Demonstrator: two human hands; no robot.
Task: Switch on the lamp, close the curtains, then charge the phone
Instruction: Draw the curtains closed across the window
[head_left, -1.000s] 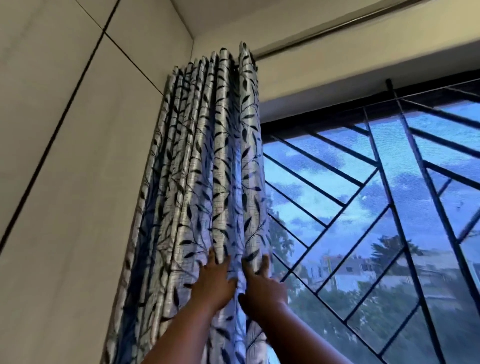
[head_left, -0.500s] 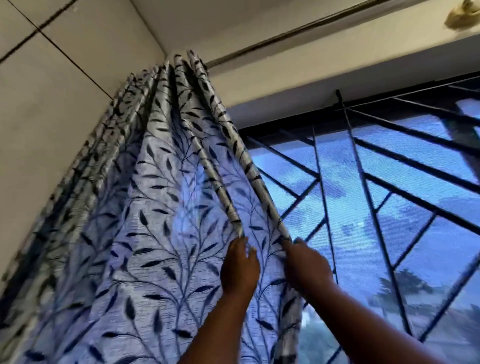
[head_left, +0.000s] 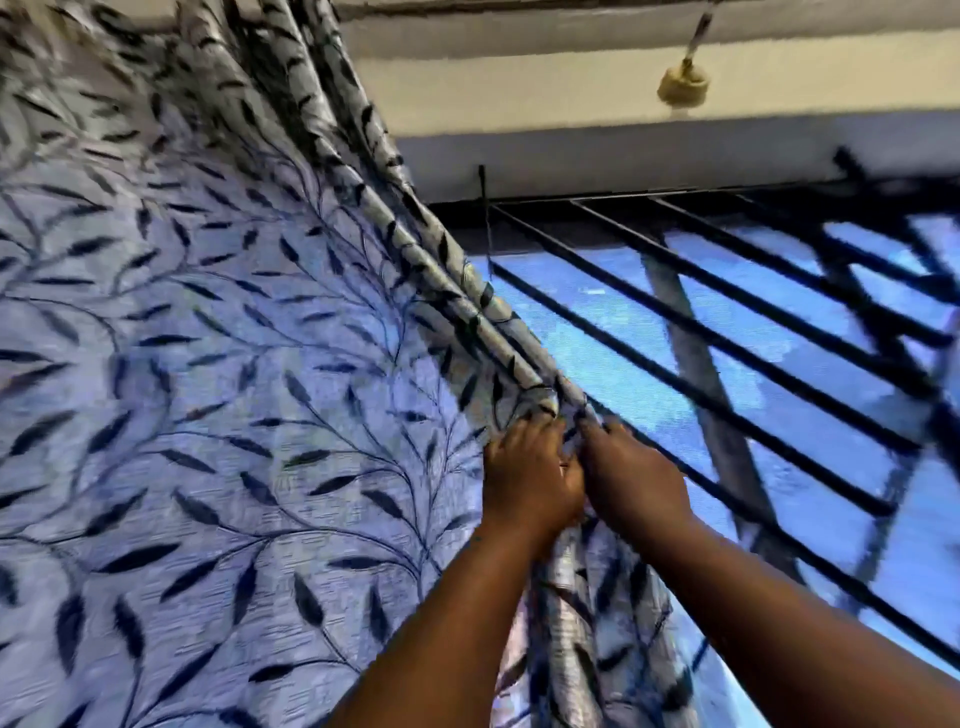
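Both hands, left hand (head_left: 527, 470) and right hand (head_left: 631, 475), side by side, clench the leading pleats of the silvery-blue leaf-print fabric curtain (head_left: 218, 395), probably so it slides evenly right across the black-barred window grille (head_left: 753, 332).

Both forearms are bare to the frame's edge, with no sleeves, and the left grip (head_left: 530, 470) and right grip (head_left: 631, 475) are ungloved.

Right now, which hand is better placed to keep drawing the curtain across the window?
Probably the right hand. Both hands grip the curtain at its leading edge, but the right sits on the side of the uncovered window grille, ahead of the left hand.
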